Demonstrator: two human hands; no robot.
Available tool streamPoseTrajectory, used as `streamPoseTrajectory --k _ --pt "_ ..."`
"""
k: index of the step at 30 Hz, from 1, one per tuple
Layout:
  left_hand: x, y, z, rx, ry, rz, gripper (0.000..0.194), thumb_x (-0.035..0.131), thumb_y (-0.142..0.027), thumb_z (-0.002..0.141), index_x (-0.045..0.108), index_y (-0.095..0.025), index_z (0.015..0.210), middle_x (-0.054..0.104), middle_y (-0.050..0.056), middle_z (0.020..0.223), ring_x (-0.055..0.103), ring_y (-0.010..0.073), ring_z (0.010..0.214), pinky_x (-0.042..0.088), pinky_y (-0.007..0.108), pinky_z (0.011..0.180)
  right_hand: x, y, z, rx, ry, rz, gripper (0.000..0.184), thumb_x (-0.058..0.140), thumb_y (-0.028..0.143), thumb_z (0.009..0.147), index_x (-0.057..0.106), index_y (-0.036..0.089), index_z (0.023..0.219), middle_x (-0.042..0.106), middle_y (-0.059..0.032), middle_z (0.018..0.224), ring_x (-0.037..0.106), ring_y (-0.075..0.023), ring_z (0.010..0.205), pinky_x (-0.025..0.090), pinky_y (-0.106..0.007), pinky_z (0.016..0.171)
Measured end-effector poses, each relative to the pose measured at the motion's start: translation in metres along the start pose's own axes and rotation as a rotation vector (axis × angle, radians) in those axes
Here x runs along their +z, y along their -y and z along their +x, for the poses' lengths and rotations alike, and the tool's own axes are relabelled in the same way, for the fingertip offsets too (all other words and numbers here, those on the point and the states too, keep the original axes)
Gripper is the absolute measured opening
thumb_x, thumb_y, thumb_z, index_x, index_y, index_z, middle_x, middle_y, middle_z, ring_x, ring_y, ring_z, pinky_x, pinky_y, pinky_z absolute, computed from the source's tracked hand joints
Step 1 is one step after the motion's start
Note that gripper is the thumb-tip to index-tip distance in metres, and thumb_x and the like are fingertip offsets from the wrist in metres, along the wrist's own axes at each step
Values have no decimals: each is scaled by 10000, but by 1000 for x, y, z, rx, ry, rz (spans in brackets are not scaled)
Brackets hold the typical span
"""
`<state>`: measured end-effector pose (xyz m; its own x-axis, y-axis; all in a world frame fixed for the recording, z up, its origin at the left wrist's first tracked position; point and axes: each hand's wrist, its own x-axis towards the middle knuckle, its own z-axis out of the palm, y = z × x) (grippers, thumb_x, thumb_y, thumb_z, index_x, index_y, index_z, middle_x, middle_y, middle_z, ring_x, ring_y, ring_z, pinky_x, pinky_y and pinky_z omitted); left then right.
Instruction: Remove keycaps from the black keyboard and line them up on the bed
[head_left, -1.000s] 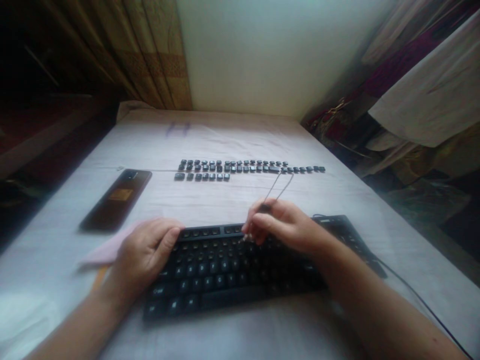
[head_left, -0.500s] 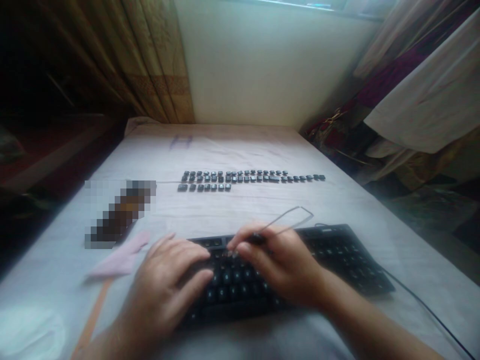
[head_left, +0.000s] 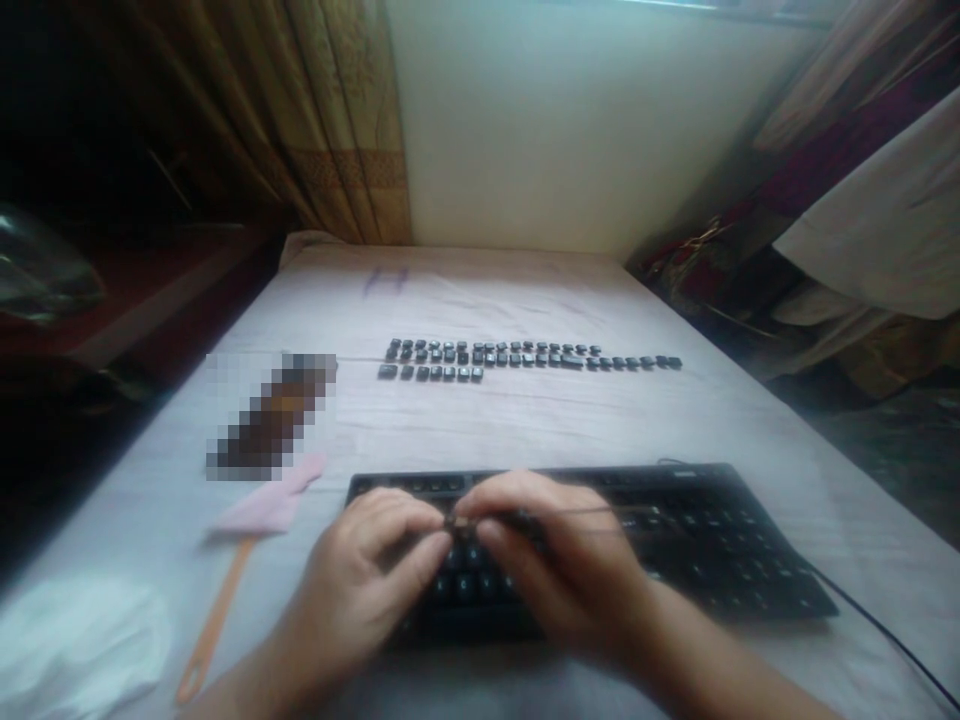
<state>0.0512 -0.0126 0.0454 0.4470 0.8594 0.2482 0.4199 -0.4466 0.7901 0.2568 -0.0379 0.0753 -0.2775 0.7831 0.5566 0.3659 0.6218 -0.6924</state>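
A black computer keyboard [head_left: 720, 520] lies across the near part of the cloth-covered surface, some of its upper keys bare of caps. Over its left half, my right hand [head_left: 559, 550] is closed around a wire keycap puller [head_left: 637, 512], whose thin wire loop sticks out to the right. The puller's other end meets a small dark keycap [head_left: 452, 522] between my two hands. My left hand [head_left: 382, 560] pinches that keycap between thumb and fingertips. Blur hides the fine contact there.
Loose black keycaps [head_left: 517, 360] stand in rows beyond the keyboard. At the left lie a pink scraper with an orange handle [head_left: 217, 615], a pixelated object [head_left: 274, 415] and a whitish crumpled item [head_left: 82, 645]. The keyboard cable [head_left: 885, 625] trails right.
My left hand has moved right, up to the puller's tip, and now pinches the keycap. The puller has tipped from slanting upward to nearly level. The whole view has shifted slightly.
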Motion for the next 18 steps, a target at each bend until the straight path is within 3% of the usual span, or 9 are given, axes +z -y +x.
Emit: streamPoseTrajectory --k 8,11,14,18 --pt "-3 -1 3 -58 -20 8 115 614 -308 865 712 -252 843 742 20 848 704 206 811 568 315 757 -9 -6 6 -29 -67 -131 213 493 65 919 616 207 1022 744 -65 906 716 -178 851 589 -298 785" --pt "-7 -4 4 -140 8 -71 149 597 -344 863 711 -253 835 741 7 808 711 196 753 572 282 686 -10 -7 6 -36 -29 -190 234 469 54 903 641 188 986 716 -65 833 688 -169 742 576 -274 678" --pt "-8 -5 3 -191 30 -169 175 590 -371 866 722 -258 841 746 -2 788 715 193 733 568 252 638 -3 -9 3 -76 35 -238 144 561 182 918 664 154 1014 693 -67 777 641 -158 607 533 -249 533" --pt "-5 -5 1 -287 95 -279 188 591 -381 887 724 -247 878 756 -5 806 720 187 755 569 229 655 9 -12 -1 -144 28 -282 157 594 256 931 675 138 993 703 -73 782 650 -165 608 534 -245 514"
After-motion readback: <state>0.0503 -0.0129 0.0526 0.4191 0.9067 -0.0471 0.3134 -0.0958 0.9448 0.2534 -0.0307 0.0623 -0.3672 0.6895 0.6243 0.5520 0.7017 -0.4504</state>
